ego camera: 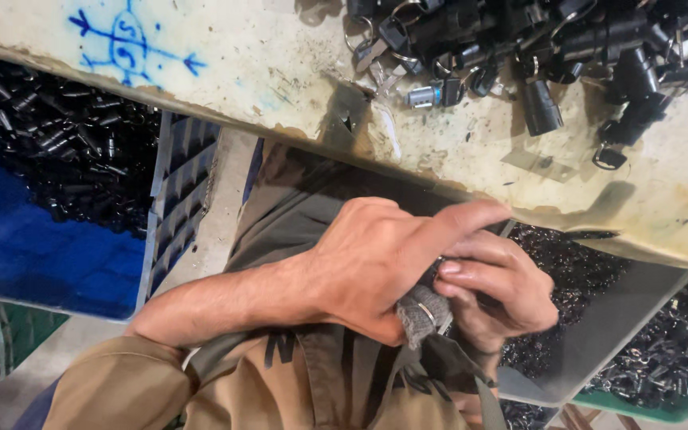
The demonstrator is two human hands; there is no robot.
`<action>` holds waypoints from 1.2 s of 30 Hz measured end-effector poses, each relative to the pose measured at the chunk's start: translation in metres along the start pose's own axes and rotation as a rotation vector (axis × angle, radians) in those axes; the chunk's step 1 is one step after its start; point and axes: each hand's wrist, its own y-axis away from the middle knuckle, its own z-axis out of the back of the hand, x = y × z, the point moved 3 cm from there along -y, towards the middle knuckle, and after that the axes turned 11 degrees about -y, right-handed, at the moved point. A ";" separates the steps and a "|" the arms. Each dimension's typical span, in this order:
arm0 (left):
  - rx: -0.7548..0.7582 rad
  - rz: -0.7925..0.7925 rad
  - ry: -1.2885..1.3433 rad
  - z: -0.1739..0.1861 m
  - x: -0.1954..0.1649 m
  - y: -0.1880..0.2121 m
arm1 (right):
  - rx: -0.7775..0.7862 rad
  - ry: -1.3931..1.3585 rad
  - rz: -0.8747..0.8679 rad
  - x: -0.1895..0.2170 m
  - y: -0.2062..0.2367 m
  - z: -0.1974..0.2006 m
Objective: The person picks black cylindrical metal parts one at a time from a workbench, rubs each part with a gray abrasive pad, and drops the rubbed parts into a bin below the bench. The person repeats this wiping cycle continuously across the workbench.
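My left hand (376, 263) reaches in from the lower left and meets my right hand (495, 291) over my lap, below the table edge. Both hands are closed together. Between them sticks out a grey knitted piece (422, 312) with a thin metal ring on it, pinched under my left hand. My right hand's fingers curl around a small dark part (438, 275) that is mostly hidden. My left thumb points out to the right, just under the table edge.
A worn white table (280, 72) with blue pen marks carries a pile of black cylinder parts with key rings (535, 48). Bins of small black parts stand at the left (65, 143), the right (583, 271) and the lower right (670, 358). A grey crate (181, 191) stands beside my leg.
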 end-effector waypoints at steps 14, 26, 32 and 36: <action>0.009 -0.185 0.069 0.011 -0.006 0.014 | 0.042 -0.021 0.159 0.010 -0.003 -0.012; 0.265 0.653 -0.583 0.109 -0.006 0.044 | -0.211 -0.611 -0.204 -0.014 -0.018 -0.017; -0.211 0.456 -1.087 0.101 -0.004 0.060 | -0.377 -0.946 -0.628 -0.031 -0.001 -0.012; -0.361 0.100 -0.820 0.032 0.037 -0.017 | -0.393 -0.892 -0.580 -0.018 0.016 -0.004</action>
